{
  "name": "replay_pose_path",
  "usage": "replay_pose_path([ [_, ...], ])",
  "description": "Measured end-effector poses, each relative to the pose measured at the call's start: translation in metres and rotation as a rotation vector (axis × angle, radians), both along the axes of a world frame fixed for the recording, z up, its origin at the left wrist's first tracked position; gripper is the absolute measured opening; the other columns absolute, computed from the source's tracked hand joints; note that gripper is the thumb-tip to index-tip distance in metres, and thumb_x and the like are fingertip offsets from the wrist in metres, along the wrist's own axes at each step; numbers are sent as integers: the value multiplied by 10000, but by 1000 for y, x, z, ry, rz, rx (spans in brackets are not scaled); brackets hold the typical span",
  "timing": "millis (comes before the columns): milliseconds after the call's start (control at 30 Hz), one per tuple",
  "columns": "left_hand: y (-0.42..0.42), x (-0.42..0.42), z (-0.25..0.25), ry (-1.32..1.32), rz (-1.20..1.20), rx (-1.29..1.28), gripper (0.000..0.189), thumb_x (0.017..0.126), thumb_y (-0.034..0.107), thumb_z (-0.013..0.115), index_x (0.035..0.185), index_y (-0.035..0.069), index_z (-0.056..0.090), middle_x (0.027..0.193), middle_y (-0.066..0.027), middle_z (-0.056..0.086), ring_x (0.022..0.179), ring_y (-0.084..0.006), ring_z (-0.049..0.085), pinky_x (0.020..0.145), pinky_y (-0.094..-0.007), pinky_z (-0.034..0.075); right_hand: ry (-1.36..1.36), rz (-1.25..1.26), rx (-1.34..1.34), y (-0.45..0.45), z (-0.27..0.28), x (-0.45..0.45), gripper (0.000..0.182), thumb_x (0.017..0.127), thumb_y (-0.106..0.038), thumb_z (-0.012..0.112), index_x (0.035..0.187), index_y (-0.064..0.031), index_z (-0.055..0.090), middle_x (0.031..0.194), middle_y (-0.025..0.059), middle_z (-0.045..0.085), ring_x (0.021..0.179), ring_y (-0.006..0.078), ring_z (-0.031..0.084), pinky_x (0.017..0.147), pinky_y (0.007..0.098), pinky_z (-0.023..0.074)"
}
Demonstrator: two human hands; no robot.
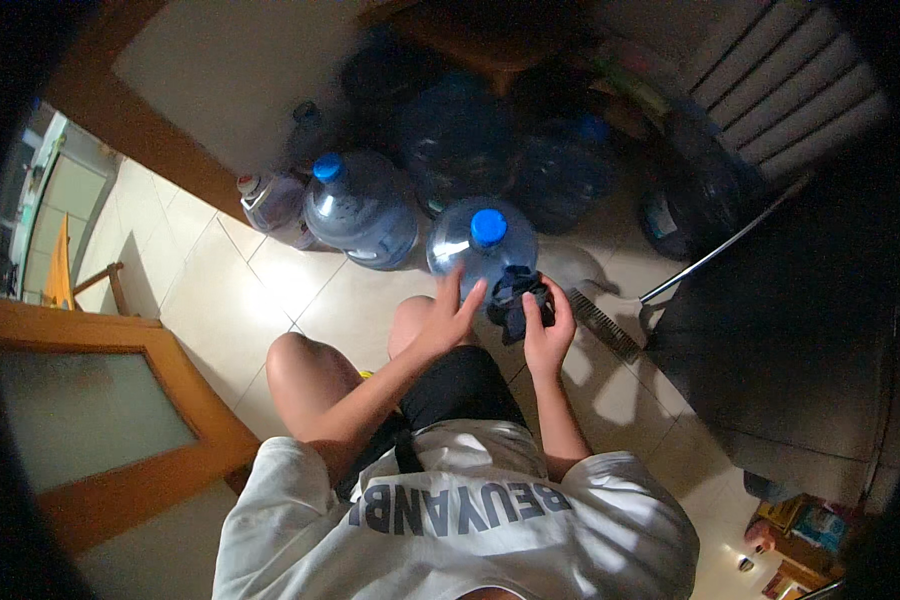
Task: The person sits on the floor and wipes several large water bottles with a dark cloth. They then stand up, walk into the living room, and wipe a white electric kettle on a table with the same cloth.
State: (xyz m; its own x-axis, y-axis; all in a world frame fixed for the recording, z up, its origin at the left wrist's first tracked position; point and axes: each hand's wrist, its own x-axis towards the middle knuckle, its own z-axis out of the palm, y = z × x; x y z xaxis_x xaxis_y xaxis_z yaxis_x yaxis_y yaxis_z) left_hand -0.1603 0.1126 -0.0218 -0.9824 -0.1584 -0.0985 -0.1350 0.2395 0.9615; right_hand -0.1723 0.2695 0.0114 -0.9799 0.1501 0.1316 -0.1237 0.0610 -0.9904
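Note:
My right hand (551, 328) grips a crumpled dark cloth (516, 309) between thumb and fingers. Beside it, my left hand (450, 319) has its fingers apart and holds nothing; it is slightly blurred. Just beyond both hands stands a large clear plastic water bottle (450, 244) with a blue cap (489, 227). The cloth overlaps the bottle's near side in the view, and I cannot tell whether they touch. A second large water bottle (367, 202), also blue-capped, is upright to the left of the first.
A smaller bottle (273, 202) stands farther left. More large bottles (457, 142) sit in shadow behind. Right of my hands, a broom's bristles (607, 326) rest on the tiled floor (217, 292). Wood-framed glass door panels (119, 405) are at left; a dark cabinet-like piece (787, 360) is at right.

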Motion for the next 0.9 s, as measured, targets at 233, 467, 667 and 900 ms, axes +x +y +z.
replay_pose_path([
  [233,-31,59,28,-385,73,1777,495,896,485,479,1172,81,556,1133,-180,583,1002,-344,587,914,-497,490,392,589,386,-14,41,-26,547,815,-294,716,1270,-51,533,1283,167,548,1219,290,500,1021,405,371],
  [467,-65,29,-3,-99,368,1008,407,940,81,485,1336,83,388,1177,-105,538,1065,-225,560,898,-342,478,53,238,756,-52,-25,-119,618,658,-314,808,1192,-164,537,1122,168,615,1019,367,591,837,446,475],
  [667,-46,-19,-31,328,122,-4,741,800,12,550,1455,79,211,1382,-203,356,1303,-342,333,1110,-396,219,104,640,636,-29,-7,-122,402,667,-164,761,1014,-113,564,993,127,634,938,316,620,784,382,482],
  [900,-17,-76,-57,241,-240,-607,775,800,96,567,1480,159,201,1339,-253,408,1286,-470,325,1088,-593,180,111,743,571,-5,-7,-129,392,645,-93,743,992,-75,560,984,102,627,948,279,617,829,363,463],
])
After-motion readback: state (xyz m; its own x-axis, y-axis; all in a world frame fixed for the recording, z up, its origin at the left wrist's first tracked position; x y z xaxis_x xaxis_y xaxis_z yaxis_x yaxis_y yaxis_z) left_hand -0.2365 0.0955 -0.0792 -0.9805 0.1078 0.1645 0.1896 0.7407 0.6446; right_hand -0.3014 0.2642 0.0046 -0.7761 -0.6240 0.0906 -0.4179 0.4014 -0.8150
